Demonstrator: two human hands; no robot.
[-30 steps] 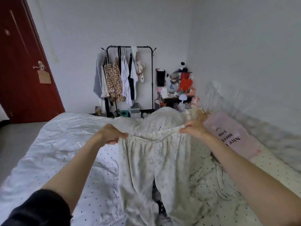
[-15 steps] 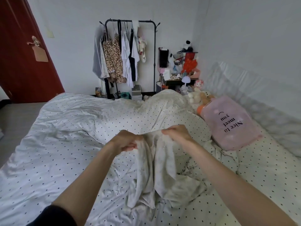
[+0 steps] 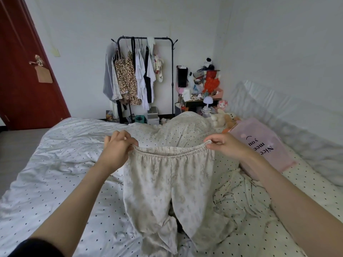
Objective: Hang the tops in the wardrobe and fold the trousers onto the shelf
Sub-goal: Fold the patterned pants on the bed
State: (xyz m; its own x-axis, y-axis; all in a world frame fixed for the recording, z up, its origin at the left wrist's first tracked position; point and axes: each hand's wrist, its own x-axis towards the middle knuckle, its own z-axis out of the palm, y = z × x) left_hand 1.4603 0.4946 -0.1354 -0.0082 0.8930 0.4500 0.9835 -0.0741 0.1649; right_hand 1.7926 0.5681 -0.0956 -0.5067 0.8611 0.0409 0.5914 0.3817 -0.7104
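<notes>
Item, trousers (image 3: 167,184): bunched between the hands half a second ago, now hanging spread over the bed (image 3: 61,164), left hand (image 3: 117,147) and right hand (image 3: 224,146) each pinching a waistband corner, so folding is likely just beginning, shelf not yet reached.

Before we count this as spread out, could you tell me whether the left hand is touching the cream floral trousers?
Touching: the head view shows the left hand pinching the cream floral trousers at the waistband corner.

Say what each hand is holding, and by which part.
Both hold the trousers by the waistband: the left hand pinches its left end, the right hand its right end. The legs hang to the bed.
</notes>
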